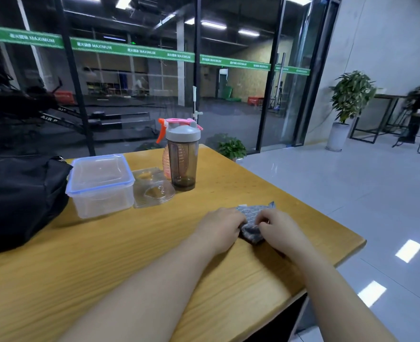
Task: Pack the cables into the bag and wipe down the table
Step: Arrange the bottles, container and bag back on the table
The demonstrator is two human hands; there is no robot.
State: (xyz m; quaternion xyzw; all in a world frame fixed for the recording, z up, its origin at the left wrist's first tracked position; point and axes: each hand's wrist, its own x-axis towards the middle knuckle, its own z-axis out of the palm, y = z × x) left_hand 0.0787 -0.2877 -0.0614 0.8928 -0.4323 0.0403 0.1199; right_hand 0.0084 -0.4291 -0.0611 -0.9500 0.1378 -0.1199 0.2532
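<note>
No cables show on the table (pixel 129 255) and the black bag (pixel 18 198) sits at its left edge, so packing appears done, while left hand (pixel 220 229) and right hand (pixel 279 228) both pinch the grey cloth (pixel 253 213), wiping apparently unfinished.

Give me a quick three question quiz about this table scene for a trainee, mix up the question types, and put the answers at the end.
1. True or false: both hands hold the grey patterned cloth on the wooden table.
2. What stands closest to the smoky shaker bottle with the grey and pink lid?
A. black fabric bag
B. clear plastic blister tray
C. the cloth
3. Fill in: the clear lidded container with the blue seal sits right beside the ____.

Key: 1 true (left hand, right hand); 2 B; 3 bag.
</note>
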